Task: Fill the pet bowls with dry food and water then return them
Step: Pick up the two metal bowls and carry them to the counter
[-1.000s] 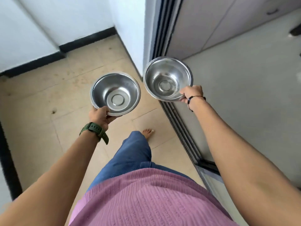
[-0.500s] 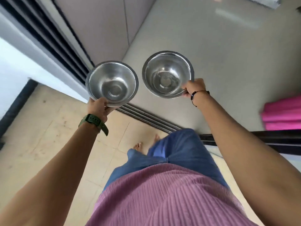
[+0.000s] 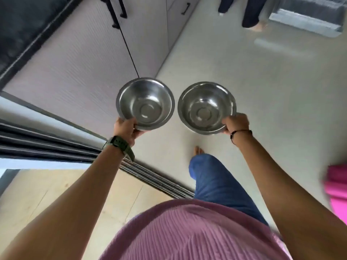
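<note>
Mid-frame, the left hand (image 3: 126, 128) grips the near rim of the left bowl (image 3: 145, 103), fingers curled under it; the right hand (image 3: 235, 123) pinches the near rim of the right bowl (image 3: 206, 107) the same way. Both bowls are empty, mouths up, side by side and just apart, each lying ahead of its fingers. Filling is not yet begun, and neither hand is free, so one bowl probably must be set down first; cabinets (image 3: 90, 72) stand upper left

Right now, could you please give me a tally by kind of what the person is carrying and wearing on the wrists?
Steel bowls: 2, left bowl, right bowl
Green watch: 1
Black bracelet: 1
Total: 4
</note>
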`<control>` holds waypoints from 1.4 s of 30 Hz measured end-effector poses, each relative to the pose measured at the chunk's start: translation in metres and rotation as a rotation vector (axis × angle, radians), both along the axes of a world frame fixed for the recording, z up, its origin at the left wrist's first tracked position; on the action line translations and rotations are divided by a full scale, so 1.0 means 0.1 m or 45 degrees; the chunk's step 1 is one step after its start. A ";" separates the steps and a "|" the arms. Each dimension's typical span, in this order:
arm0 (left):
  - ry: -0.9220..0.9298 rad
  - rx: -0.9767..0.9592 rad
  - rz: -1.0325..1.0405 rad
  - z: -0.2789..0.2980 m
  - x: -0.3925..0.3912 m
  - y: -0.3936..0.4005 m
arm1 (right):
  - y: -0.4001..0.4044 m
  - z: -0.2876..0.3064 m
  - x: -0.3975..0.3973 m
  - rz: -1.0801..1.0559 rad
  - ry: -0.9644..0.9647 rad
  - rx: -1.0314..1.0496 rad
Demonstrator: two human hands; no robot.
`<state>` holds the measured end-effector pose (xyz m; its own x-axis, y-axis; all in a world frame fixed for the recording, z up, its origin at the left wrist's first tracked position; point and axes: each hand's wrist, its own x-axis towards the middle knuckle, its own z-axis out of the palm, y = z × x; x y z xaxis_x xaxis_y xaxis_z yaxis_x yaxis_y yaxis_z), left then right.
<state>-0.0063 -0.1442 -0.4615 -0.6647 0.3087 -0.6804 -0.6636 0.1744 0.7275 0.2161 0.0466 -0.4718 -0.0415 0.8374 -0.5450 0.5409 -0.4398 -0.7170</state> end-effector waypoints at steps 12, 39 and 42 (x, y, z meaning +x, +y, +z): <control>0.145 0.160 0.191 1.01 -0.41 1.99 | 2.41 1.07 -0.97 0.277 0.158 -0.009; 0.438 0.417 1.189 2.11 -3.02 3.64 | 4.27 2.22 -5.28 0.957 0.828 -0.083; 0.512 0.419 1.342 2.10 -3.33 3.63 | 4.22 2.28 -5.81 1.135 0.854 -0.119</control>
